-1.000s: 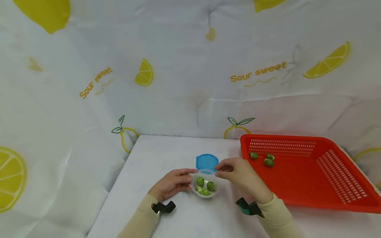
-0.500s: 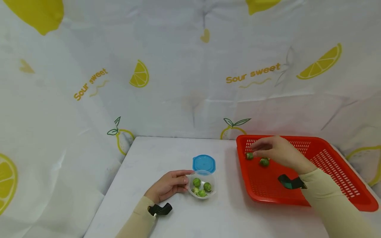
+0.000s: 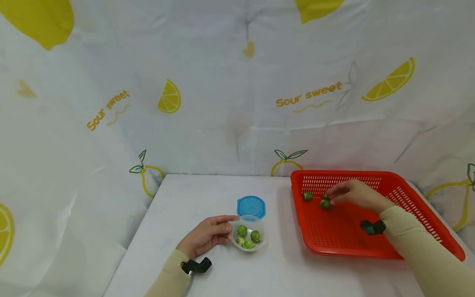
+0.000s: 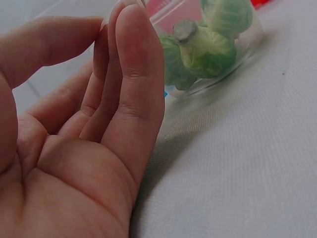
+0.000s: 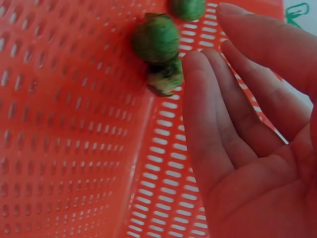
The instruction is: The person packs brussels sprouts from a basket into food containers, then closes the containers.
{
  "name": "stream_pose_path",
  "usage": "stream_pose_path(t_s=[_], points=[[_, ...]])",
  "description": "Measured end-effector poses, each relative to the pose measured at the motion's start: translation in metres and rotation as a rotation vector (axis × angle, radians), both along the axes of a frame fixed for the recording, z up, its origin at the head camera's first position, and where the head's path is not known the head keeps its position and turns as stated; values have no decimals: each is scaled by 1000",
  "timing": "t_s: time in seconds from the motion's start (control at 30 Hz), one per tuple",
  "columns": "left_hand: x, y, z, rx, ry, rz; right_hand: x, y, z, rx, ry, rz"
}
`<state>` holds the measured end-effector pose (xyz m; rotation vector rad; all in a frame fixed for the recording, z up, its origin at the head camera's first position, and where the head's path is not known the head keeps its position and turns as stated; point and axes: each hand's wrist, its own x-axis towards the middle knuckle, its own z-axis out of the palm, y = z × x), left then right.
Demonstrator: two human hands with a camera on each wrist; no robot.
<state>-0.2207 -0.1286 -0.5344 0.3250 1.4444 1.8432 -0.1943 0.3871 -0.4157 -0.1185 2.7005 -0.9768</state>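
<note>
My left hand point(image 3: 205, 236) holds the left side of a small clear plastic bowl point(image 3: 264, 239), its fingertips at the rim. Inside the bowl lie several green Brussels sprouts point(image 3: 248, 244), also visible through its wall in the left wrist view. Over the red basket point(image 3: 356, 239), my right hand point(image 3: 358, 195) reaches down with fingers extended and nothing between them. Close to its fingertips are two Brussels sprouts point(image 3: 325, 204), touching each other; a third sprout point(image 3: 307, 196) sits by the basket's left wall. In the right wrist view, a gap separates the thumb and fingers point(image 5: 200, 109).
Just behind the bowl, a blue lid point(image 3: 251, 204) lies flat on the white table point(image 3: 200, 194). The basket's raised, perforated walls stand at the table's right side. Behind everything hangs a white cloth point(image 3: 222, 103) printed with lemons.
My right hand has left the bowl, moved right into the basket and come down to the two sprouts. The left hand stays at the bowl. The head view has shifted slightly.
</note>
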Motion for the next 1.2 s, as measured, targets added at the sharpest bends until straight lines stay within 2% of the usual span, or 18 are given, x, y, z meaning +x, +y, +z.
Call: stream_pose_path(t_s=[0.33,1.2], points=[[0,2,3,15,11,-16,-5,5,-10,54,-11,-45],[0,0,1,25,20,-21,-13,-4,-17,86,-22,-36]])
